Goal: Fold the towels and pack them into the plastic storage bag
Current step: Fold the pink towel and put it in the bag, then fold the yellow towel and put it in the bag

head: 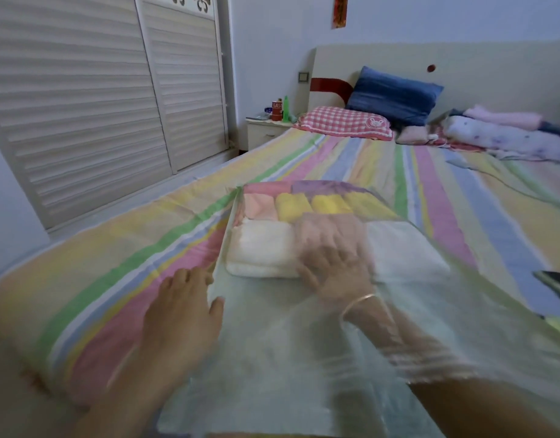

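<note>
The bed with its striped sheet lies under both hands and runs far ahead of them. On it, under the right forearm and reaching from the near edge of the view to past the fingertips, lies the plastic storage bag, its mouth toward the person. The towels sit packed at its far end: white ones on either side of the right hand, a pink one beneath it, yellow rolls and a purple piece beyond it. The right hand is inside the bag, seen through the film, fingers spread flat on the pink towel. The left hand is outside, fingers loosely extended on the sheet at the bag's left edge, thumb on the plastic, gripping nothing. The risk, as I judge it: pulling the right arm out could drag the thin film and tumble the neat rows, since the left hand only rests on the bag and does not pin it. Far ahead of the left hand, a red can shows letters like "GAS"; the rest is unreadable.
</note>
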Demonstrator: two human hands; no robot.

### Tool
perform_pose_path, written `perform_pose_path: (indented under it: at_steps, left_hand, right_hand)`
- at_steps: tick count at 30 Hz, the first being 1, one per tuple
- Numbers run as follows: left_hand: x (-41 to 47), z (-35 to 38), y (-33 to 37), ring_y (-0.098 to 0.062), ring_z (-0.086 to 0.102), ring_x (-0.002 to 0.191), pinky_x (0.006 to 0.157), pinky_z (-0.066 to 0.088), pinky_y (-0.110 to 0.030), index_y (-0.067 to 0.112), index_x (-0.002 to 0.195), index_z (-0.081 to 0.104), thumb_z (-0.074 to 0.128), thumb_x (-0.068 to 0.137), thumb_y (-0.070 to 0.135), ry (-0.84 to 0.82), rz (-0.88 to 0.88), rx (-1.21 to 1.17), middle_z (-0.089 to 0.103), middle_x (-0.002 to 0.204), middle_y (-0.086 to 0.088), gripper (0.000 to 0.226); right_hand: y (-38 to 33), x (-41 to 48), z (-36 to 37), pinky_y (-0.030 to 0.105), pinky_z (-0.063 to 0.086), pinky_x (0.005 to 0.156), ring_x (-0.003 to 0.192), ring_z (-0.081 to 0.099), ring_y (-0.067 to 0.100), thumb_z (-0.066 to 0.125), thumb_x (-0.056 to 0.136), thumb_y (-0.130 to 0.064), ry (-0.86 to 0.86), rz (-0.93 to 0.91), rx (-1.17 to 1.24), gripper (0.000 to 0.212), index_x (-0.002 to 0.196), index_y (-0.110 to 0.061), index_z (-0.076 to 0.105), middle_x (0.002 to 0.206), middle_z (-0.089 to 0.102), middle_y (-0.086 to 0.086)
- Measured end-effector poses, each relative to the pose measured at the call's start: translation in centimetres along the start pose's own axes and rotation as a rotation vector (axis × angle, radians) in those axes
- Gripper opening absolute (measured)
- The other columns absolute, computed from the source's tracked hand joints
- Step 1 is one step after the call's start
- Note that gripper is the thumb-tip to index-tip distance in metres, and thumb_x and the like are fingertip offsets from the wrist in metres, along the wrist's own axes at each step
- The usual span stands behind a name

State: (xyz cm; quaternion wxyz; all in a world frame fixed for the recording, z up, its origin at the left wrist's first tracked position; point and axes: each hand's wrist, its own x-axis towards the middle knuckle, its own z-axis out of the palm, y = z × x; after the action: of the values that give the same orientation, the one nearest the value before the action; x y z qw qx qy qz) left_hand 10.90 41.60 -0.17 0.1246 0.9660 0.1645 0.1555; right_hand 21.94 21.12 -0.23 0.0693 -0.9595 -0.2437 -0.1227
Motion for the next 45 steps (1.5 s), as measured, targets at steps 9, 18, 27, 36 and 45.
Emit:
perform_pose_path:
  at_steps: [9,18,27,36,45]
  left_hand:
    - [-8.0,0.4,15.3,-0.007,0.024,0.139,0.111,0.005,-0.012,0.025,0.141,0.044,0.013,0.084,0.051,-0.106,0.608,-0.348,0.038,0.151,0.005,0.070]
    - [-13.3,8.8,16.4,-0.015,-0.005,0.150,0.120,-0.002,-0.038,0.032,0.155,0.009,-0.008,0.075,0.062,-0.486,0.487,0.117,-0.002,0.164,0.003,0.087]
    - [-21.5,6.6,25.9,-0.019,0.063,0.097,0.084,0.052,-0.035,0.021,0.104,0.067,0.044,0.083,0.026,-0.138,0.478,-0.344,0.066,0.106,0.002,0.032]
    - [-30.4,6.8,28.6,-0.003,0.062,0.066,0.066,0.053,-0.035,0.034,0.078,0.052,0.063,0.087,0.032,-0.359,0.233,-0.599,0.064,0.067,0.015,0.014]
    - [-30.8,5.6,29.4,-0.008,0.065,0.055,0.065,0.056,-0.040,0.036,0.104,0.047,0.047,0.074,0.077,-0.476,0.107,-0.686,0.068,0.064,0.007,0.050]
  right_hand:
    - [4.6,-17.8,-1.4,0.019,0.043,0.096,0.113,0.057,0.012,0.038,0.075,-0.039,-0.256,-0.173,0.368,0.054,0.120,-0.023,0.063,0.124,0.062,-0.004]
    - [15.6,-30.6,-8.0,0.009,0.046,0.077,0.092,0.060,-0.008,0.056,0.086,-0.003,0.024,0.232,0.472,0.040,0.094,-0.041,0.067,0.092,0.065,-0.031]
    - [19.1,-40.1,-8.9,0.018,0.043,0.076,0.094,0.046,-0.001,0.060,0.080,-0.058,-0.084,0.332,0.256,0.022,0.093,-0.041,0.056,0.099,0.047,-0.022]
    - [19.6,-44.2,-5.8,0.031,0.049,0.062,0.083,0.050,0.003,0.057,0.072,-0.067,0.102,0.253,0.296,0.033,0.086,-0.038,0.066,0.086,0.056,-0.021]
    - [18.4,-44.5,-5.5,0.026,0.045,0.053,0.073,0.048,0.002,0.042,0.087,-0.055,0.311,0.361,0.281,0.036,0.077,-0.031,0.068,0.079,0.054,-0.019]
